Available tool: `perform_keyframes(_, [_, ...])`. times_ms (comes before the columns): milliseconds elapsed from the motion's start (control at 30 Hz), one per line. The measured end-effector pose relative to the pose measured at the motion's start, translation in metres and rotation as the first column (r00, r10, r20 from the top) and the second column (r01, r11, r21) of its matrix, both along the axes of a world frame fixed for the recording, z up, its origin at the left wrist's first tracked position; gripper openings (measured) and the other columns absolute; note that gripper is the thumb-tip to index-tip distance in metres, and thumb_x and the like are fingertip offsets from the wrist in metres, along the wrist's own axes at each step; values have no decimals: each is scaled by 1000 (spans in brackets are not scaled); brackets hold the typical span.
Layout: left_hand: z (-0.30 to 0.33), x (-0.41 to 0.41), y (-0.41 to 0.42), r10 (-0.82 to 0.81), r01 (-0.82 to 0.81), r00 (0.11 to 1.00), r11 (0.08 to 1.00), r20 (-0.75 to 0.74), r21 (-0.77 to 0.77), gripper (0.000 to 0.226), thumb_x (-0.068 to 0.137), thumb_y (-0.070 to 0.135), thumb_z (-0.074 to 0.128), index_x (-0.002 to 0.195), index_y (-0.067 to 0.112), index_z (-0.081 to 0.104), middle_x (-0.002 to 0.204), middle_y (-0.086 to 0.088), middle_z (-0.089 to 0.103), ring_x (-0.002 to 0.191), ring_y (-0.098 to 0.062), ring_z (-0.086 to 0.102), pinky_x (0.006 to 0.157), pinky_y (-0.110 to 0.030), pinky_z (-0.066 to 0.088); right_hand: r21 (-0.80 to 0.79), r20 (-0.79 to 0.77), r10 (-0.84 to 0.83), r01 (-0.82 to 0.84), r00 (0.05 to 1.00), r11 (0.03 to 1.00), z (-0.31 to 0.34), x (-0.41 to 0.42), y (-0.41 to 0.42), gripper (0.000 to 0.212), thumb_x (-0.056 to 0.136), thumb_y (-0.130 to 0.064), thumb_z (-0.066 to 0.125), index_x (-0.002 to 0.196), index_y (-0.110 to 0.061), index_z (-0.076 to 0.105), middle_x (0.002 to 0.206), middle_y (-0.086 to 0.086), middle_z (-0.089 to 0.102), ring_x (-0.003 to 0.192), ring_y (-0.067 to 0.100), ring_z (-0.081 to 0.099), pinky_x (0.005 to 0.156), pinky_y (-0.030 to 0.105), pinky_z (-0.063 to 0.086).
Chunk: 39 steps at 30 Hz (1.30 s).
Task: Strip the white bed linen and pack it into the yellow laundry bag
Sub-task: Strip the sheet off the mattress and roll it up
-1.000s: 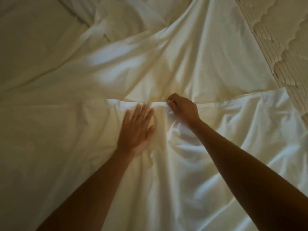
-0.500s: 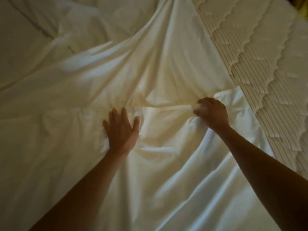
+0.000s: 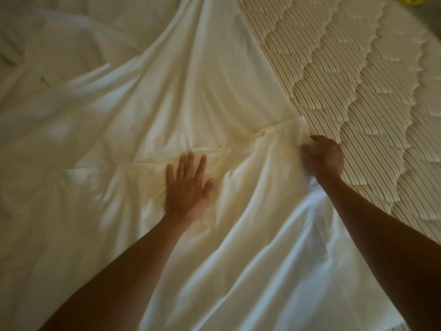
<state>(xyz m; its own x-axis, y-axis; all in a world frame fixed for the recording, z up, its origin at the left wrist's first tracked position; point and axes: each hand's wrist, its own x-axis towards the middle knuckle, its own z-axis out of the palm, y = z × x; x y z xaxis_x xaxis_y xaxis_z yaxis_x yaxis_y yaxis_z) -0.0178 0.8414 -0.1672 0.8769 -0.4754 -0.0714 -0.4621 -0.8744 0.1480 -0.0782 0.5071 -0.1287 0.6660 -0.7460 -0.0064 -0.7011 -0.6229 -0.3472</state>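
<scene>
The white bed sheet lies rumpled and folded over itself across most of the view. My left hand presses flat on the sheet near its folded hem, fingers spread. My right hand grips the sheet's edge where it meets the bare mattress, fingers curled into the cloth. A scrap of yellow shows at the top right corner; I cannot tell whether it is the laundry bag.
The bare quilted mattress, striped with a scalloped pattern, is uncovered along the right side. More white bedding is bunched at the upper left.
My right hand has dragged the sheet edge to the right, away from the left hand, and more mattress now shows. The left hand stays pressed flat on the sheet.
</scene>
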Motion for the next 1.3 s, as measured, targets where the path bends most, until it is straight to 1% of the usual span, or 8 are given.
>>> perform_keyframes(133, [7,19,-8,34,-28,995,998,95,-64,63,96,51,30,144,14,49,139,-15,55,128,-35,49,110,-54,32,-66,150,54,-45,987,997,-2,0,-5,50,82,-44,51,113,-12,73,108,19,69,100,41,59,87,45,46])
perform_keyframes(267, [21,35,-22,98,-72,985,982,145,-173,34,92,44,54,109,19,69,100,-10,66,89,-37,61,81,-46,46,-143,185,405,-383,895,913,-8,11,-7,51,88,-49,53,128,-21,66,127,7,65,112,35,57,94,43,43])
perform_keyframes(467, [20,37,-24,163,-146,984,971,76,-190,13,88,29,69,95,18,69,85,-10,65,88,-38,62,75,-43,42,185,216,608,-643,764,743,-2,46,30,42,91,-42,54,128,-24,66,127,-2,67,112,25,62,103,45,44])
perform_keyframes(633, [26,44,-24,167,-159,986,967,23,-201,18,97,32,59,103,17,66,95,-8,68,99,-37,59,81,-43,39,238,106,597,-604,795,761,0,55,26,18,89,-32,70,101,-19,75,99,-6,68,97,15,61,83,26,42])
perform_keyframes(733, [35,50,-24,165,-155,986,960,20,-234,23,101,35,52,102,14,62,99,-9,67,98,-35,60,83,-43,39,201,1,627,-614,779,763,13,57,16,19,92,-40,65,90,-21,69,96,-5,62,93,12,50,82,28,35])
perform_keyframes(933, [38,57,-18,236,-224,972,925,2,-306,26,102,37,47,94,15,57,93,-8,68,93,-35,63,80,-42,40,258,-217,636,-585,741,769,48,67,-7,34,93,-58,54,83,-27,64,83,-10,63,77,11,59,80,32,40])
perform_keyframes(1067, [36,56,-17,204,-192,979,950,23,-248,30,101,38,49,86,13,60,87,-10,67,89,-38,62,77,-42,40,197,-376,548,-514,747,835,59,67,-33,47,88,-65,55,69,-23,60,84,-12,58,96,16,54,85,32,36])
perform_keyframes(1300, [32,47,-21,33,-13,987,992,155,-127,25,92,34,62,83,11,67,86,-11,62,78,-35,58,69,-41,42,-79,-451,432,-518,781,852,71,64,-52,48,95,-61,46,72,-21,60,87,4,61,100,30,61,80,36,42])
